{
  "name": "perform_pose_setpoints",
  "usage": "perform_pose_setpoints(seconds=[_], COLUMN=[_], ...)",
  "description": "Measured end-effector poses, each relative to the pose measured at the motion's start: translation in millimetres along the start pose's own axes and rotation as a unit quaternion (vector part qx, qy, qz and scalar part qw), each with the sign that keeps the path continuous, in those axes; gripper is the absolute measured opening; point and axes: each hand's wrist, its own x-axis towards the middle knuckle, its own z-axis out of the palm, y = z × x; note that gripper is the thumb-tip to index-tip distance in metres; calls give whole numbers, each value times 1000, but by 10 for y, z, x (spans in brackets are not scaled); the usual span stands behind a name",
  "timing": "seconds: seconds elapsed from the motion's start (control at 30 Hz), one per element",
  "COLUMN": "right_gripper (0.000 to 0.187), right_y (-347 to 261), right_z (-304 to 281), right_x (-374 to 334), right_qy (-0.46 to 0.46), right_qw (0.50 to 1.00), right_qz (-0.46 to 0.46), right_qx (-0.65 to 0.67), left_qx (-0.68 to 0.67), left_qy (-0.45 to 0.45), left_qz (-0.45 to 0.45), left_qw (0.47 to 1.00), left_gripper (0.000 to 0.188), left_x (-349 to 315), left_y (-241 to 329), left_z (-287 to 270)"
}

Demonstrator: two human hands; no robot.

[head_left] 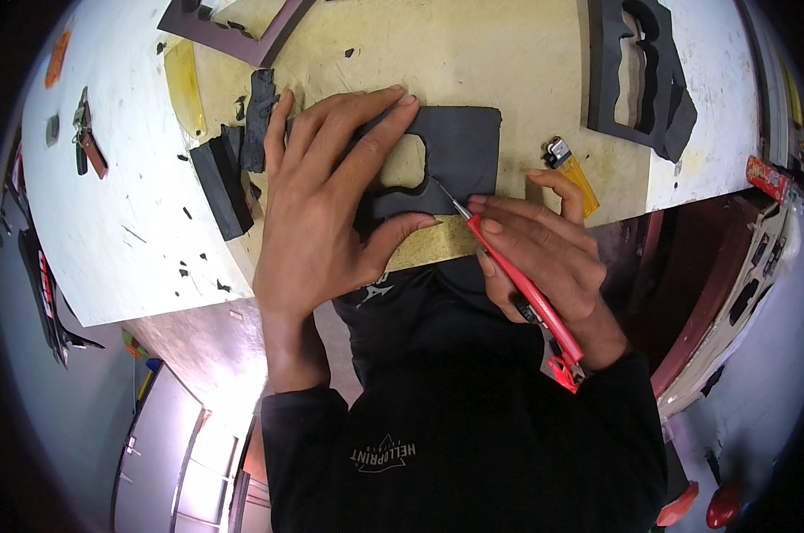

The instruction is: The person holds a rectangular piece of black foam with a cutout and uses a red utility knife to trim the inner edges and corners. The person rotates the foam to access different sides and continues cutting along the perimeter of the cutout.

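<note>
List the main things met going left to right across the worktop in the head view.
Small tool with a brown handle → dark block → left hand on a dark sheet → right hand holding a red-handled cutter → dark piece with a wavy cutout.

This is a workshop, by every sign: a cream board (473,62) on a white table (109,240), a dark sheet (466,147) with a cut hole lying on it, a red cutter (544,302) across the board's near edge, crumbs (222,286) to its left, a hollowed-out frame (604,107) over its right edge.
</note>
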Motion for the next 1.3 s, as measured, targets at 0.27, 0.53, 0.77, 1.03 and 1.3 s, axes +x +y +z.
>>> perform_pose_setpoints(seconds=[0.27, 0.53, 0.77, 1.03, 1.3], right_gripper=[24, 22, 21, 25, 13], right_y=[-7, -76, -114, -97, -148], right_z=[3, 20, 148, 150, 113], right_x=[11, -26, -101, -107, -43], right_qy=[-2, -23, 20, 24, 32], right_qw=[1000, 997, 994, 994, 996], right_qz=[-14, -36, -49, -53, -30], right_qx=[-13, -64, -98, -93, -72], left_qx=[5, 6, -9, -1, -3], left_qy=[3, 18, 25, 23, 23], left_qz=[2, 9, 1, 6, 4], left_qw=[1000, 1000, 1000, 1000, 1000], left_gripper=[90, 92, 87, 86, 85], left_x=[-8, 12, 6, -1, 25], left_y=[-11, -24, 1, -1, 23], left_z=[12, 35, 41, 45, 35])
